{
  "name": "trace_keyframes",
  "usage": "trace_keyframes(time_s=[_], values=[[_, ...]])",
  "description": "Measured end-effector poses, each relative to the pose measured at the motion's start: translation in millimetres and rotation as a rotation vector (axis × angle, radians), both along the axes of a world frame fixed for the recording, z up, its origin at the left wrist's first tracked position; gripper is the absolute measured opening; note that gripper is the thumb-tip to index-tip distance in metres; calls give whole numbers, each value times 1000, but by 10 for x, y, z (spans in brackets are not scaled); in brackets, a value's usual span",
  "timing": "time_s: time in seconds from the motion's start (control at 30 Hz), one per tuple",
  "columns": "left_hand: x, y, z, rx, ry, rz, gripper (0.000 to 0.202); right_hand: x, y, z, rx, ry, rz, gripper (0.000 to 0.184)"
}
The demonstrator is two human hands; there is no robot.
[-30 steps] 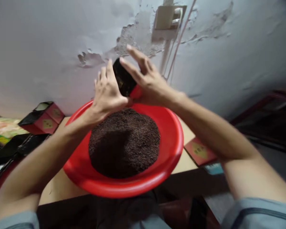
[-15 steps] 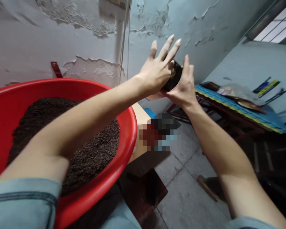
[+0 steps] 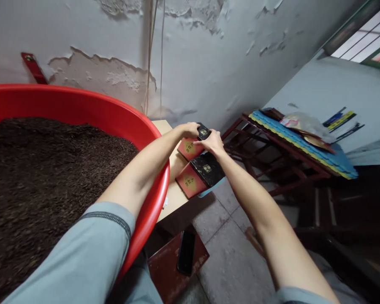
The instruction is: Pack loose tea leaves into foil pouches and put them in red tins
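At the far right corner of the worktop [image 3: 172, 196], just past the rim of the red basin [image 3: 152, 139], both hands meet on a small red-and-black packet [image 3: 193, 143]. The packet lies against the worktop with its black end toward the wall. A second packet of the same kind [image 3: 200, 175] lies just beside it, nearer the worktop edge and overhanging it slightly. The placement looks like a row: like faces up, ends aligned, set clear of the basin so the dark loose material [image 3: 41, 177] heaped inside does not touch them.

Left hand [image 3: 190, 128]: fingers curled over the top of the packet at its basin side, closed on it rather than spread. Right hand [image 3: 213, 143]: fingers bent down onto the packet's black end, thumb side toward the left hand, also gripping it. Whether the packet rests fully on the worktop or is slightly raised cannot be told.

Pose: both arms reach forward and to the right, almost straight; the left forearm passes over the basin rim, the right runs alongside the worktop edge above the floor. A dark phone-like slab [image 3: 186, 252] lies on a low red stool [image 3: 167, 266] below.
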State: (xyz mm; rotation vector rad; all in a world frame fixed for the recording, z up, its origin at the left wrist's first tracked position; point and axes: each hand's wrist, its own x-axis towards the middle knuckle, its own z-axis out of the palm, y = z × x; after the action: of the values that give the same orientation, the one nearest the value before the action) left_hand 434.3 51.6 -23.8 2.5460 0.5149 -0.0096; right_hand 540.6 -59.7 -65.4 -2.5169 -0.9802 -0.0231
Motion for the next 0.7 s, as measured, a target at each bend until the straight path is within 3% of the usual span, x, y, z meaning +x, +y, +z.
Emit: trace_keyframes(time_s=[0.13, 0.27, 0.53, 0.7], values=[[99, 39, -222, -34, 39, -21, 68, 75, 24, -144, -117, 42, 10, 102], [170, 68, -341, -61, 58, -58, 70, 102, -10, -202, -196, 53, 8, 99], [117, -83, -352, 88, 64, -146, 75, 24, 19, -136, -300, 42, -45, 120], [-217, -250, -223, 243, 166, -152, 79, 68, -35, -206, -342, 48, -14, 125]])
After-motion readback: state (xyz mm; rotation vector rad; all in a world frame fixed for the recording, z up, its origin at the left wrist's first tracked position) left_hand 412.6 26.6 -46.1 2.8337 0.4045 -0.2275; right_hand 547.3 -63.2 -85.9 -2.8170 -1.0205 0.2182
